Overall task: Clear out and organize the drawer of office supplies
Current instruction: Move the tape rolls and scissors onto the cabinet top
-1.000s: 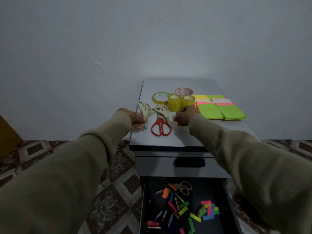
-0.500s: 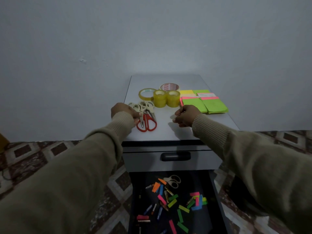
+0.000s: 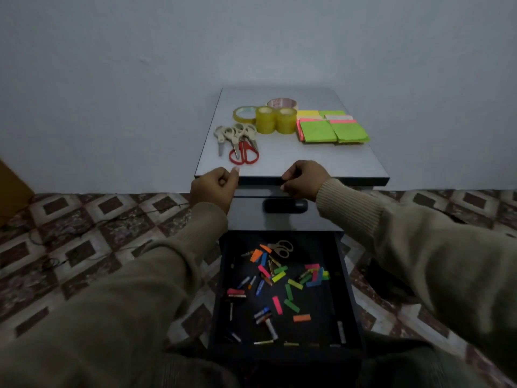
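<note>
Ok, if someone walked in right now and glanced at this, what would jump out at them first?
Probably the open drawer at the bottom, its dark floor scattered with bright paper strips and one pair of scissors. Next, the cabinet top, where tape rolls, scissors and neon sticky notes sit grouped. Both hands, left hand and right hand, hang curled at its front edge, holding nothing.

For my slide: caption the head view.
Both hands curled empty at cabinet top's edge; open drawer below.
</note>
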